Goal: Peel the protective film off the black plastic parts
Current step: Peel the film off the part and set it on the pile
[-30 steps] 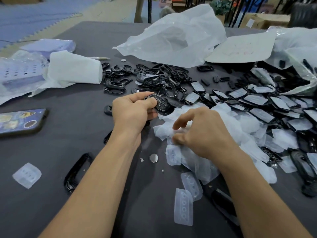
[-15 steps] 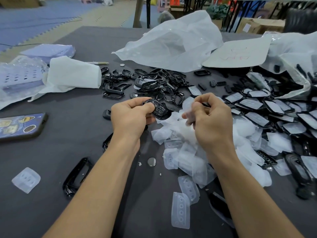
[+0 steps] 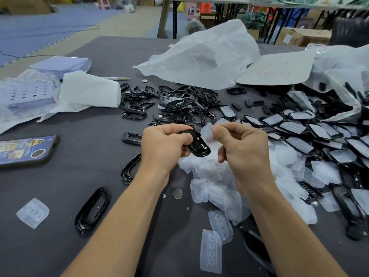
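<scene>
My left hand (image 3: 163, 146) grips a glossy black plastic part (image 3: 198, 144) above the table's middle. My right hand (image 3: 242, 148) pinches a translucent film (image 3: 207, 133) between thumb and forefinger right beside that part's upper edge. Under my hands lies a heap of peeled films (image 3: 217, 176). To the right is a spread of black parts with film still on them (image 3: 299, 128). Behind my hands sits a pile of bare black frames (image 3: 175, 104).
A phone (image 3: 26, 150) lies at the left edge. White paper (image 3: 87, 92), plastic packs (image 3: 24, 94) and large clear bags (image 3: 201, 56) ring the far side. Loose black frames (image 3: 92, 208), stray films (image 3: 33, 212) and a coin cell (image 3: 177, 193) lie on the dark table (image 3: 69, 176).
My right hand rose from the film heap and came level with my left hand, now pinching a film at the part. My left hand kept its hold and turned the part.
</scene>
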Demonstrator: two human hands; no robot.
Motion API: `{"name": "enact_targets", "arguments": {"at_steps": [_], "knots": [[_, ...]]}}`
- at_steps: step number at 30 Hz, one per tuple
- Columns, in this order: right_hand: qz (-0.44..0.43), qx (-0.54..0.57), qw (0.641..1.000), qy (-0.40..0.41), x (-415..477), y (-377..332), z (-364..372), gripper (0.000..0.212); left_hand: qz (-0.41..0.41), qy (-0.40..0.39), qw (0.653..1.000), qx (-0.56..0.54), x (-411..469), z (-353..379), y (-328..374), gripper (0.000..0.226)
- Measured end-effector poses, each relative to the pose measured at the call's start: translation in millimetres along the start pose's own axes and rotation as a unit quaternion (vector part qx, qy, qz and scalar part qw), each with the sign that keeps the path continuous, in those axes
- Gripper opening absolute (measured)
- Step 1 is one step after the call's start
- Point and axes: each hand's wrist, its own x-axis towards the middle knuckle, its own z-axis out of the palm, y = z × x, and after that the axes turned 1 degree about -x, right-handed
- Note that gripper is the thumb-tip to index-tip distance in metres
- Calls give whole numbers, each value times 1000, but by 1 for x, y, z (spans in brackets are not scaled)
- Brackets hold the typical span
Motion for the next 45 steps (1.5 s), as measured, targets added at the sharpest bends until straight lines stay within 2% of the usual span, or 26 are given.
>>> {"name": "enact_targets", "arguments": {"at_steps": [4,6,9,11,14,19,25,29,34,37,39,41,43,45], "knots": [[-20,-51,998,29,0,3,-1,19,17,-1,999,36,0,1,-1,31],[-69,-117,989,66,-2,5,-3,15,16,-5,999,48,0,3,-2,32],[-197,-272,937,98,-10,5,3,12,9,-13,999,40,-4,7,-3,30],[-231,-323,916,62,-15,5,9,6,-4,-9,1000,8,-5,9,-4,25],[-183,-271,945,-4,-16,4,14,5,-9,14,1000,-22,-4,8,-3,23],[-135,-181,973,-46,-10,2,12,16,13,21,999,-36,-5,8,-1,20],[-119,-202,971,-36,-9,4,10,27,53,-9,999,7,-8,9,-2,33],[-106,-188,976,-39,-7,2,7,16,58,-37,998,11,-7,7,-2,30],[-60,-73,995,-21,5,-9,-9,21,55,-22,996,64,0,5,-8,25],[-36,-18,996,-74,10,-16,-21,26,48,-51,993,98,1,4,-10,29],[-27,-40,988,-149,9,-19,-23,27,44,-86,989,110,1,4,-11,24],[-17,-118,976,-183,5,-17,-21,21,35,-121,987,98,-1,4,-11,21],[-21,-203,967,-155,1,-13,-18,16,14,-154,986,54,-3,4,-10,21],[-46,-229,965,-116,-2,-11,-14,17,-9,-190,981,20,-3,2,-8,21]]}}
